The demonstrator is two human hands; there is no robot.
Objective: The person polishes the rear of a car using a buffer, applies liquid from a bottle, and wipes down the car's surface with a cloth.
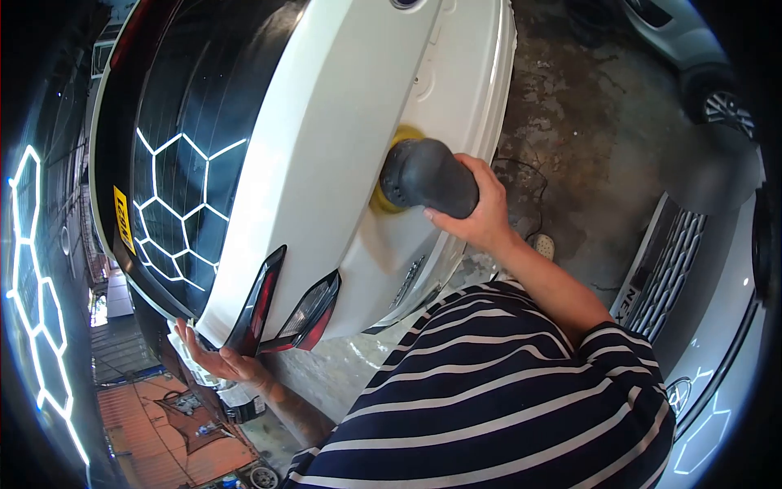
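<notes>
A black polishing machine (436,175) with a yellow pad (383,198) lies against the rear of a white car (318,122). My right hand (481,208) is wrapped round the machine's rounded end. Near the car's corner, beside the tail light (265,301), my left hand (216,359) is raised with its fingers apart and nothing in it. A second tail light piece (307,314) sits on the panel between the hands. The dark rear window (199,163) reflects hexagonal lights.
Another car's grille (664,265) stands at the right, and a grey car (676,28) at the upper right. A cable (542,191) runs over the stained floor (570,147), near a light clog (543,245). Orange sheeting (155,432) shows at the lower left.
</notes>
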